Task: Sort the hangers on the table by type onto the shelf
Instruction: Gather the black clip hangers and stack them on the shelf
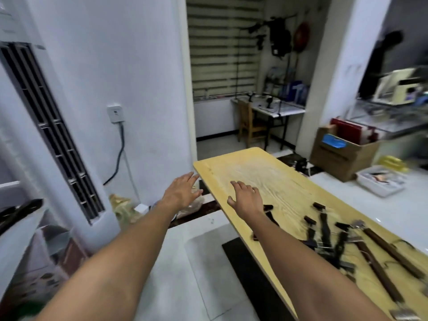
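A long yellow wooden table (259,172) runs from the middle to the lower right. Several dark hangers lie at its near end: black clip hangers (324,230) in a heap, and dark brown wooden bar hangers (379,272) with metal clips to their right. My right hand (245,196) hovers open, palm down, over the table's left part, just beyond the heap. My left hand (181,189) is stretched out open, fingers apart, off the table's left edge, above the floor. Neither hand holds anything. No shelf is clearly in view.
A tall white air conditioner (58,144) stands on the left, with bags (122,209) at its foot. A cardboard box (345,151) and a white tray (382,181) sit on the floor to the right. A desk and chair (252,121) stand in the back room.
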A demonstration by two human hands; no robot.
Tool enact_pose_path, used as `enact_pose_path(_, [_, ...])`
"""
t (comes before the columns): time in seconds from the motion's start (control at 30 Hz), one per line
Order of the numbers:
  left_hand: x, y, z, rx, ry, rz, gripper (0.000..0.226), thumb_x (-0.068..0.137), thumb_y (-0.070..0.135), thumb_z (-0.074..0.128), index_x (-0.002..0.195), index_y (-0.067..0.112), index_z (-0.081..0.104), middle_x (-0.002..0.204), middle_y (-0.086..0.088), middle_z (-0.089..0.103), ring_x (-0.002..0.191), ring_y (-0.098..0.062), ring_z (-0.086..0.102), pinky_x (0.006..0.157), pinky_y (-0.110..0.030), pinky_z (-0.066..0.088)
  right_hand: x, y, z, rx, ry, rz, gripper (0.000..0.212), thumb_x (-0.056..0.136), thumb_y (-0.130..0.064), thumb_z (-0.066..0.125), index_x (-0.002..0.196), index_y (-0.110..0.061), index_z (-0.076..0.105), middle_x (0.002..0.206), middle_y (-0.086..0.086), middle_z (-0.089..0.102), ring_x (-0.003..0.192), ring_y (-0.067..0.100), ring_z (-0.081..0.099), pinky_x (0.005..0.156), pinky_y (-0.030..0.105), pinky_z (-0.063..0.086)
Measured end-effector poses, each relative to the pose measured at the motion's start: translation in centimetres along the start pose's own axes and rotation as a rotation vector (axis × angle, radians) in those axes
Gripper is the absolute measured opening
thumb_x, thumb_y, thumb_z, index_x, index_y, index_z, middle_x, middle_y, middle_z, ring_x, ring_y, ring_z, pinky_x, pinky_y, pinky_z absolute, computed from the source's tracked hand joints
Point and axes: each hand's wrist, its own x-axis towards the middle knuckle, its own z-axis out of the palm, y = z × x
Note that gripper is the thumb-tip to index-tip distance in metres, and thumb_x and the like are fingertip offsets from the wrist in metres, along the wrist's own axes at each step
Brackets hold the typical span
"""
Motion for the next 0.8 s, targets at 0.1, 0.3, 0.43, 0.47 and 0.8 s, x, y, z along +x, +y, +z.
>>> enact_pose_path(0.1, [3.3, 1.9, 1.8, -0.036, -0.043, 0.074, 0.061, 0.098, 0.043, 0.042, 0.15, 0.019, 0.022, 0.159, -0.005, 0.018, 0.145, -0.021, 0.02, 0.119, -0.034, 0.016, 0.3, 3.1, 0.3, -0.024, -0.025, 0.122, 0.058, 0.098, -0.04, 0.039, 0.151, -0.021, 0.023, 0.153, 0.004, 0.033, 0.134, 0.027, 0.04, 0.111, 0.041, 0.028])
enact_pose_path(0.3, [7.8, 6.1, 5.7, -0.06, -0.197, 0.255, 0.061, 0.099, 0.044, 0.037, 0.152, 0.021, 0.015, 0.16, -0.001, 0.009, 0.147, -0.018, 0.011, 0.12, -0.033, 0.009, -0.2, 8.3, 0.5, -0.043, -0.032, 0.324, 0.059, 0.099, -0.041, 0.041, 0.151, -0.02, 0.023, 0.152, 0.005, 0.034, 0.134, 0.028, 0.039, 0.111, 0.042, 0.028])
enact_pose_path(0.43, [10.8, 8.5, 7.3, -0.036, -0.249, 0.367, 0.061, 0.099, 0.044, 0.036, 0.152, 0.022, 0.013, 0.16, -0.001, 0.008, 0.147, -0.018, 0.011, 0.12, -0.034, 0.01, -1.2, 11.1, 1.0, -0.047, -0.051, 0.471, 0.061, 0.099, -0.043, 0.041, 0.152, -0.021, 0.02, 0.154, 0.006, 0.031, 0.138, 0.029, 0.035, 0.114, 0.043, 0.025])
enact_pose_path(0.47, [11.2, 9.1, 7.6, -0.03, -0.254, 0.394, 0.061, 0.099, 0.044, 0.036, 0.152, 0.022, 0.013, 0.16, -0.001, 0.008, 0.147, -0.018, 0.011, 0.12, -0.034, 0.011, -1.5, 11.7, 1.2, -0.045, -0.062, 0.5, 0.061, 0.099, -0.043, 0.041, 0.152, -0.021, 0.02, 0.155, 0.006, 0.03, 0.139, 0.028, 0.034, 0.114, 0.043, 0.025])
enact_pose_path(0.8, [15.6, 14.0, 12.2, -0.018, -0.329, 0.632, 0.061, 0.099, 0.043, 0.038, 0.151, 0.021, 0.015, 0.16, -0.001, 0.011, 0.147, -0.017, 0.012, 0.12, -0.033, 0.01, -3.8, 15.8, 3.8, -0.035, -0.09, 0.737, 0.063, 0.098, -0.042, 0.043, 0.152, -0.021, 0.019, 0.155, 0.005, 0.03, 0.14, 0.028, 0.032, 0.115, 0.042, 0.023])
